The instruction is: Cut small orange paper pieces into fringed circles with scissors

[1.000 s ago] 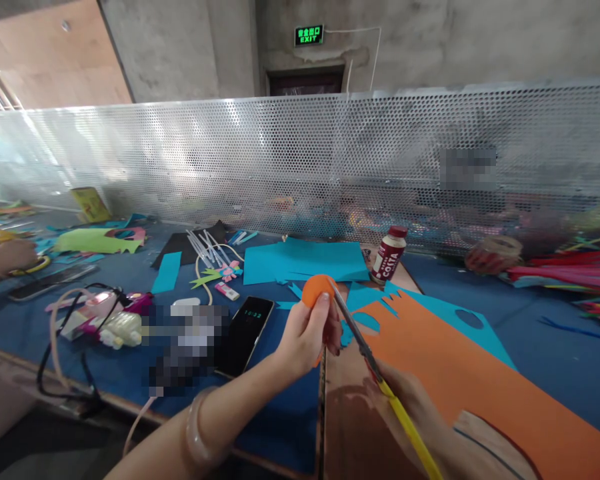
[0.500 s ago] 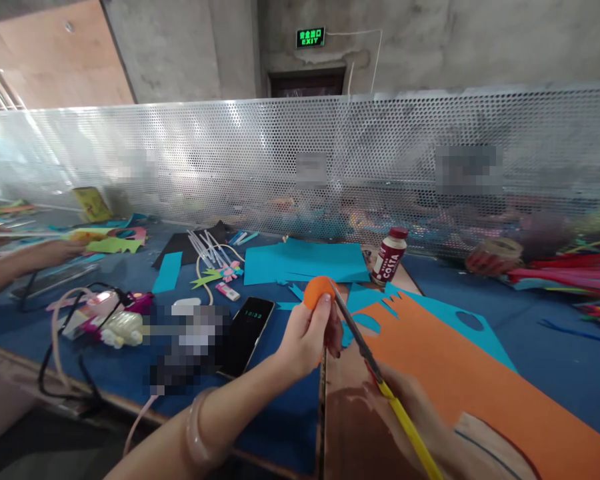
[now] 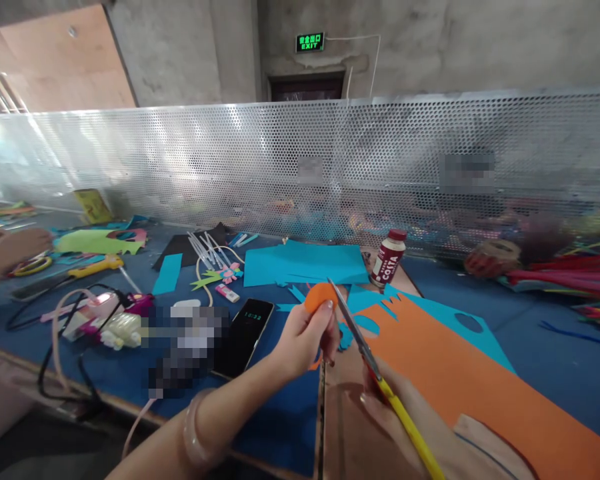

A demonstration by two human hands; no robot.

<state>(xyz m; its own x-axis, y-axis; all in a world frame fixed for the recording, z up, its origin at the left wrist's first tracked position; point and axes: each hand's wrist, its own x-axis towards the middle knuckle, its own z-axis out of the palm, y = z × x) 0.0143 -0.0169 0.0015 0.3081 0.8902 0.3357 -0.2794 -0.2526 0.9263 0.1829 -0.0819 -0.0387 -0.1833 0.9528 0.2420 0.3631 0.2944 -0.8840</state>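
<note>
Between thumb and fingers, my left hand (image 3: 307,337) pinches a small rounded piece of orange paper (image 3: 320,297). My right hand (image 3: 400,407) is closed round yellow-handled scissors (image 3: 363,343), their blades pointing up and left. The blade tips touch or nearly touch the right edge of the orange piece; whether the blades are parted is hard to see. A large orange sheet (image 3: 460,360) with a jagged cut edge lies under and beyond my right hand. Blue cut scraps (image 3: 365,325) lie just past my hands.
A Costa bottle (image 3: 390,259) stands behind the sheets, near blue paper (image 3: 305,262). A phone (image 3: 245,337), a glue gun (image 3: 97,267) and cables lie left. Tape (image 3: 493,257) and coloured pipe cleaners (image 3: 565,273) are right. A co-worker's hand (image 3: 25,243) is far left, before a perforated metal panel (image 3: 205,160).
The orange piece has turned slightly in my left hand, and an orange strip now shows below it. At far left, the co-worker's hand has moved left, away from the glue gun, which now lies down.
</note>
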